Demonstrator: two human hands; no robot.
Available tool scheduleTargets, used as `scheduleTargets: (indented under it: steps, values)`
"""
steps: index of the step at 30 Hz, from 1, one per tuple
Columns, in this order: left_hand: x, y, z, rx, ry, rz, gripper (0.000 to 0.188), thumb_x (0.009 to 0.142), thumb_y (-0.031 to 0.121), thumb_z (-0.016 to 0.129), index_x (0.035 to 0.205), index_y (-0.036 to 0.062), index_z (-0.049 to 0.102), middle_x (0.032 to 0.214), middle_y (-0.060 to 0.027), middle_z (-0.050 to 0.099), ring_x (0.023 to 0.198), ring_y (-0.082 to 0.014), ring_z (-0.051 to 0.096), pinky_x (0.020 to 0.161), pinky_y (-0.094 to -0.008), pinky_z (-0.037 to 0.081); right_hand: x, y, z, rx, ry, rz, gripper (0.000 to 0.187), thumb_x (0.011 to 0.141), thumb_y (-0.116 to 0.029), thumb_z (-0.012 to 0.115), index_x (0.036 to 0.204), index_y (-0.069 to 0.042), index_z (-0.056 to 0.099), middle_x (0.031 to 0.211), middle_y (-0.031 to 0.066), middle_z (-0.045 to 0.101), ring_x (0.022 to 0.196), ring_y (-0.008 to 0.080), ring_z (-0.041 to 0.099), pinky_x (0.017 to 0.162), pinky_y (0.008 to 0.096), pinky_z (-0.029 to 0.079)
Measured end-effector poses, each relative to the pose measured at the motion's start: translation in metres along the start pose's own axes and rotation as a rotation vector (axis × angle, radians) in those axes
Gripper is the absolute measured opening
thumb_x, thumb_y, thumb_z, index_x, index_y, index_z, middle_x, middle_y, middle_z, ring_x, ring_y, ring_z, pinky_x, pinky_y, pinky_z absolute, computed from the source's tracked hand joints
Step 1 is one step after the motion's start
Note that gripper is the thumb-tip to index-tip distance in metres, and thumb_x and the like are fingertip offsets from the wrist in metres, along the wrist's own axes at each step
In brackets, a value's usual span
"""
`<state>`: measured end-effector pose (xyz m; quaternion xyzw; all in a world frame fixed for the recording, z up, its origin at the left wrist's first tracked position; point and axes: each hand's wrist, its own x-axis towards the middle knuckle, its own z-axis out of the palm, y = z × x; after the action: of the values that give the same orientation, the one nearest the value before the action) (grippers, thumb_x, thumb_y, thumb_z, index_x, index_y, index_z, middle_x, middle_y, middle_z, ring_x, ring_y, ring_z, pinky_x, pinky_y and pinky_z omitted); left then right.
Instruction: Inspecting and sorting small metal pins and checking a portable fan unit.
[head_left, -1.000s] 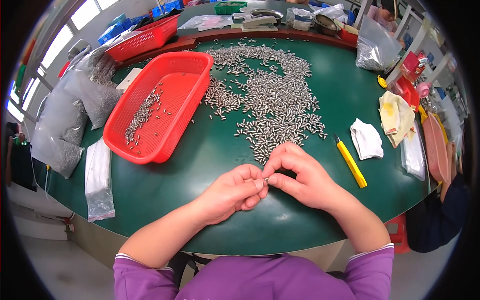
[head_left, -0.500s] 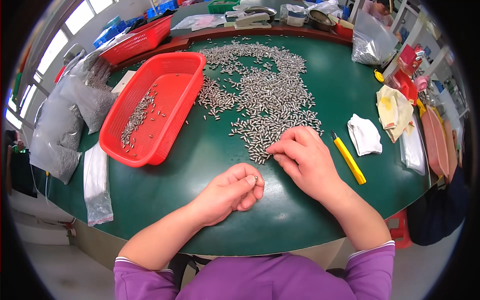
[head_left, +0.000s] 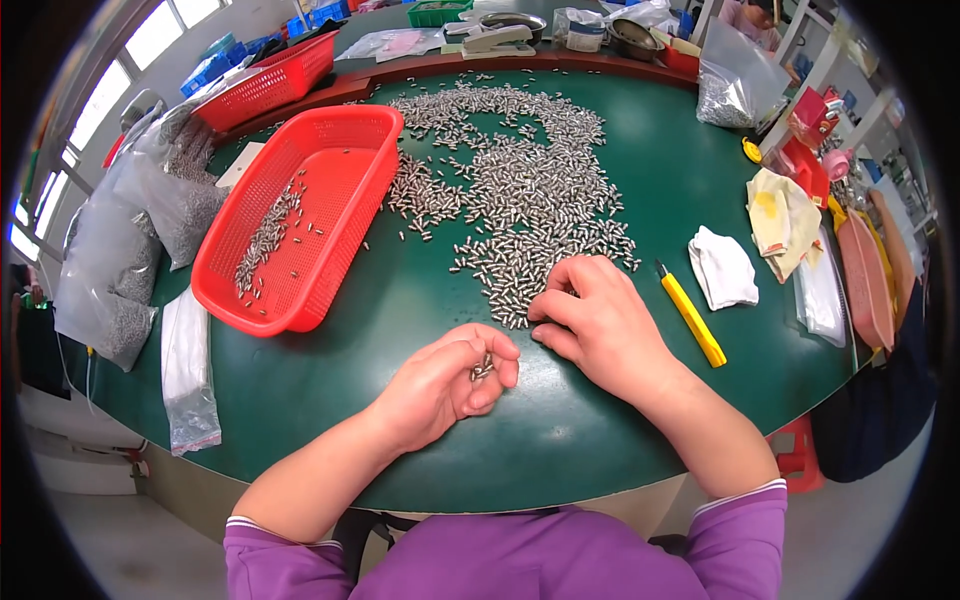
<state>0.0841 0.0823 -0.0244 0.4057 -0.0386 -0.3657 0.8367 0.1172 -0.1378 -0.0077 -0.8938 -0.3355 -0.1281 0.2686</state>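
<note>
A broad heap of small silvery metal pins (head_left: 545,190) spreads over the green tabletop. My left hand (head_left: 448,380) is curled just in front of the heap's near end, with a few of the pins (head_left: 482,368) showing inside its bent fingers. At the near right edge of the heap is my right hand (head_left: 600,318), its thumb and fingers bent together at the pins; whether a pin is between its fingertips is hidden. A red plastic basket (head_left: 345,235) to the left of the heap holds a smaller batch of the same pins.
Clear bags of metal parts (head_left: 130,260) and a flat plastic packet (head_left: 187,370) lie at the left. Right of my right hand are a yellow cutter knife (head_left: 692,318), a white cloth (head_left: 724,268) and a stained glove (head_left: 778,218). Another red basket (head_left: 268,85) stands behind.
My left hand has opened its curl a little, so several pins now show in it. My right hand's fingertips have shifted slightly down at the heap's edge.
</note>
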Motion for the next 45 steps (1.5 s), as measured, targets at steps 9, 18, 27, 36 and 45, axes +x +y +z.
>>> scheduleTargets:
  steps: [9,18,27,36,45]
  values:
    - [0.001,-0.001,0.006,0.004,0.067,0.016,0.025,0.097,0.019,0.038,0.106,0.0013,0.052,0.089,-0.0105,0.055,0.062,-0.0109,0.04,0.055,-0.0238,0.033,0.0,-0.003,0.01,0.016,-0.02,0.03,0.015,0.073,-0.007,0.07,0.085,-0.008,0.062,0.09,0.006,0.052,0.092,0.0271,0.052,0.079,0.0371,0.044]
    - [0.001,-0.001,0.004,0.038,0.028,0.019,0.015,0.095,0.015,0.046,0.107,0.0067,0.051,0.091,-0.0036,0.055,0.066,-0.0077,0.044,0.059,-0.0215,0.036,-0.003,-0.015,0.004,0.261,0.026,-0.056,0.018,0.074,-0.002,0.069,0.09,-0.008,0.061,0.09,0.0051,0.061,0.087,0.0246,0.059,0.078,0.0362,0.048]
    - [0.001,-0.003,0.004,0.069,0.043,-0.001,0.012,0.095,0.014,0.05,0.105,0.0069,0.048,0.089,-0.0034,0.054,0.064,-0.0065,0.043,0.056,-0.0208,0.034,-0.003,-0.02,0.005,0.446,0.059,0.006,0.031,0.078,-0.008,0.069,0.107,-0.009,0.059,0.09,0.0043,0.064,0.082,0.0228,0.062,0.074,0.0347,0.049]
    - [0.002,-0.003,0.007,0.113,0.059,-0.006,0.012,0.096,0.016,0.049,0.103,0.0068,0.049,0.084,-0.003,0.054,0.062,-0.0068,0.041,0.054,-0.021,0.033,-0.003,-0.021,0.006,0.49,0.086,0.002,0.032,0.08,-0.005,0.067,0.111,-0.009,0.06,0.092,0.0046,0.067,0.085,0.023,0.064,0.074,0.0335,0.05]
    - [0.001,-0.002,0.005,0.059,0.034,0.0,0.019,0.098,0.02,0.042,0.098,0.0055,0.053,0.083,-0.0071,0.055,0.061,-0.0101,0.04,0.055,-0.0225,0.033,0.003,0.0,-0.002,0.098,0.211,0.047,0.021,0.076,-0.003,0.066,0.095,-0.01,0.063,0.095,0.0064,0.058,0.094,0.0271,0.055,0.081,0.0378,0.046]
